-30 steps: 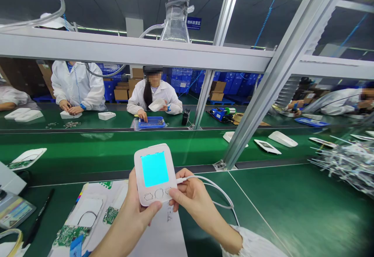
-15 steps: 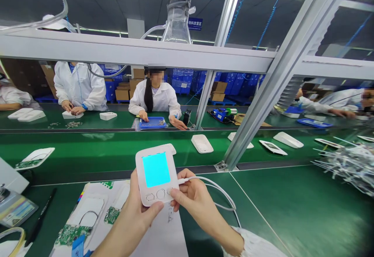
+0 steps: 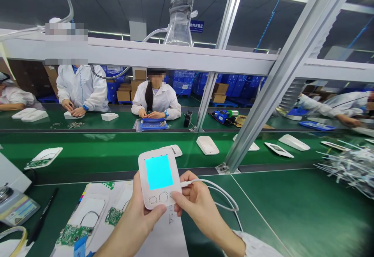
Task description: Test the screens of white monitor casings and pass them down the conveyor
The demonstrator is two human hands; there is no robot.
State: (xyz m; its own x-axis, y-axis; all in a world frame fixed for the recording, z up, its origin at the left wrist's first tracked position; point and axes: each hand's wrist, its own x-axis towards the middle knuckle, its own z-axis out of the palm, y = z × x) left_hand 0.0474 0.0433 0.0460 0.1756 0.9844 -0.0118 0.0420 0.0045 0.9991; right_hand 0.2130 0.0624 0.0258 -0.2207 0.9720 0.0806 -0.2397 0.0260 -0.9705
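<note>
A white handheld device (image 3: 143, 171) with a lit cyan screen and three outlined buttons is held up in front of me, tilted slightly. My left hand (image 3: 143, 206) grips its left side and lower edge, the thumb along the bottom. My right hand (image 3: 194, 198) is closed at the lower right corner, with its thumb on or beside the rightmost button. A white cable (image 3: 224, 194) enters the device's right side; my right fingers are around the plug there. Beneath my hands lies a white sheet (image 3: 172, 237) with some handwriting.
Left of my hands lie green circuit boards (image 3: 73, 233) with white housings, a black pen-like tool (image 3: 43, 214) and a tape roll (image 3: 14, 237). Beyond runs a green conveyor (image 3: 96, 152) carrying white housings (image 3: 208, 145). A metal post (image 3: 257, 105) and a cable bundle (image 3: 350, 171) stand right. Co-workers sit opposite.
The housings on the conveyor have shifted rightward, and my view has moved slightly. A co-worker opposite has drawn both hands together over the blue tray. My grip on the device looks the same.
</note>
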